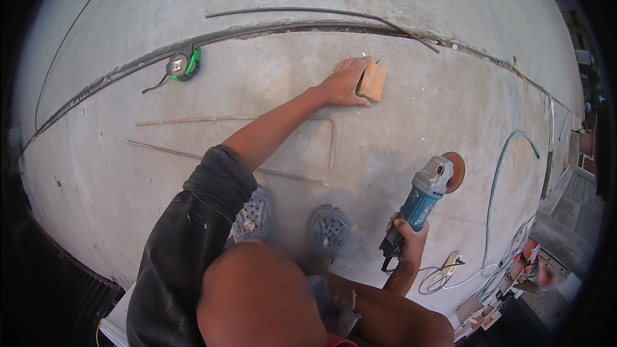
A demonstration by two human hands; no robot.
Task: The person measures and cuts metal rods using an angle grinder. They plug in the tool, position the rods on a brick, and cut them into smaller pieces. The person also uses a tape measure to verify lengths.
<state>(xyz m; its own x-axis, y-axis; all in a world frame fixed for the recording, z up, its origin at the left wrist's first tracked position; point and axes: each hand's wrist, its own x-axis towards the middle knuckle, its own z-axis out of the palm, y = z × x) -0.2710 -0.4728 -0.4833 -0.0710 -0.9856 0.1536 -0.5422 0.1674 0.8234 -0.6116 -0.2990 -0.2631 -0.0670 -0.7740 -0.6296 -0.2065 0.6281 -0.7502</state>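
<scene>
A: What does the left hand (347,83) have?
B: The orange block (373,82), apparently resting on the floor (443,109). The thumb is at its near end, the fingers toward its far end.
A: And the right hand (410,239)?
B: Wrapped round the handle of a grinder (421,200), right of the block and on its near side.
A: How would they handle?
B: Wood or brick, I can't tell, but the block looks stiff and fairly light, maybe slippery if dusty; its two ends are good places to hold. The grinder is probably heavy toward the head: hold it firmly, well back from the disc (457,172).
A: Anything else about?
B: A tape measure (184,64) well left of the block, and a bent rod (333,141) to its near left.
</scene>
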